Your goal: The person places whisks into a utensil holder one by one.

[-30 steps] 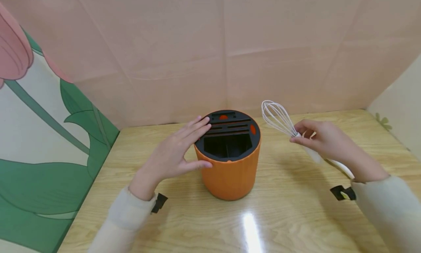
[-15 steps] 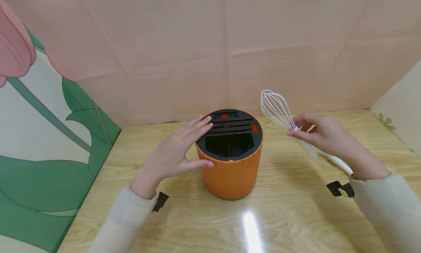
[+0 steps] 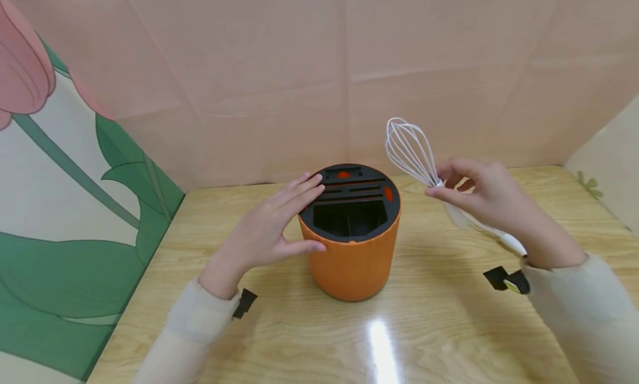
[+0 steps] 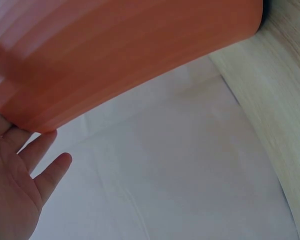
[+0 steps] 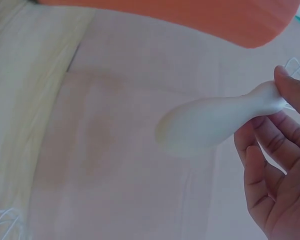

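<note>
An orange utensil holder (image 3: 351,267) with a black slotted top stands upright on the table. My left hand (image 3: 257,234) rests against its left side, fingers straight over the rim and thumb at the front; the left wrist view has fingertips touching the orange wall (image 4: 115,55). To the right of the holder, my right hand (image 3: 491,203) pinches a white whisk (image 3: 410,151) between thumb and fingers where handle meets wires. Its wire loops point up and left, above the table. The smooth white handle (image 5: 210,122) hangs free below the fingers in the right wrist view.
Another white-handled whisk (image 3: 512,243) lies on the wooden table (image 3: 439,323), partly hidden behind my right hand and wrist. A pinkish covered wall (image 3: 259,84) rises behind the table, and a wall with a painted tulip (image 3: 25,73) borders the left.
My right hand has lifted the whisk and brought it left, closer to the holder. More of the whisk lying on the table now shows. The left hand keeps its place on the holder.
</note>
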A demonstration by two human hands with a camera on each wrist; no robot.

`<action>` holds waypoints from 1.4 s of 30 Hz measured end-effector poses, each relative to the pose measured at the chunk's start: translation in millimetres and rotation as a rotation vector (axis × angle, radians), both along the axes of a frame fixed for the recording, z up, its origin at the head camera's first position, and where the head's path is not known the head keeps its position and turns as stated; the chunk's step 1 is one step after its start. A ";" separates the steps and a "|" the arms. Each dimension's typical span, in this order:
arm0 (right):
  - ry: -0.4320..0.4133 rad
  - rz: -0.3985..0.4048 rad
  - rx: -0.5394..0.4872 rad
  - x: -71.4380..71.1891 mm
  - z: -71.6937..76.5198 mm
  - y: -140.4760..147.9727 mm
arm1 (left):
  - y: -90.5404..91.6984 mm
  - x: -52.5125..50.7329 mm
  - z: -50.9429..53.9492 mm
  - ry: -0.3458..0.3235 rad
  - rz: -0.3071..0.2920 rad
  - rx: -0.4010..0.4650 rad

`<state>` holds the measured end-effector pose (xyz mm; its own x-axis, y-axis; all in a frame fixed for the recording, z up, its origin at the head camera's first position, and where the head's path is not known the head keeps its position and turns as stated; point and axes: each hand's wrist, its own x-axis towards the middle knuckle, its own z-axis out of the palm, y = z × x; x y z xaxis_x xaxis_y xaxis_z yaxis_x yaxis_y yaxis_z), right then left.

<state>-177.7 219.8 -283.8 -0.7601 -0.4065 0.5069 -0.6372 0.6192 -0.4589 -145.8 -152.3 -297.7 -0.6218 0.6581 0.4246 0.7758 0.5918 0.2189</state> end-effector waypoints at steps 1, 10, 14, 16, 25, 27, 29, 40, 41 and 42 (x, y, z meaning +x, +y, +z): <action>0.008 0.001 -0.006 0.6 2.2 -2.0 | 0.0 -0.2 0.1 -0.001 -0.001 0.000; 0.057 0.005 -0.091 6.2 21.9 -25.5 | -0.6 -2.1 -0.7 0.011 -0.009 0.005; 0.076 0.023 -0.168 9.1 30.9 -37.8 | -0.4 -1.8 -1.1 0.018 -0.013 0.012; 0.083 0.032 -0.208 11.1 35.8 -44.0 | -0.2 -2.1 -1.6 0.022 -0.013 0.012; 0.165 0.087 -0.318 20.7 53.6 -66.4 | 0.9 -2.4 -1.4 0.018 -0.011 0.015; 0.182 0.096 -0.338 23.1 55.8 -71.3 | 1.1 -2.5 -1.4 0.019 -0.009 0.013; 0.198 0.102 -0.356 25.1 57.3 -75.9 | 1.1 -2.2 -1.6 0.019 -0.007 0.010; 0.213 0.193 -0.415 30.4 60.3 -98.3 | -1.0 -1.2 -3.9 0.025 0.004 0.029; 0.204 0.211 -0.426 30.9 59.4 -100.3 | -1.0 -1.2 -4.3 0.030 0.005 0.030; 0.193 0.232 -0.441 31.5 58.3 -102.4 | -1.1 -1.2 -4.6 0.033 0.006 0.032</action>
<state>-146.2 117.5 -225.5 -0.5517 -0.2696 0.7892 -0.8329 0.2264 -0.5049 -147.1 -153.4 -302.3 -0.6109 0.6400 0.4660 0.7793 0.5898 0.2117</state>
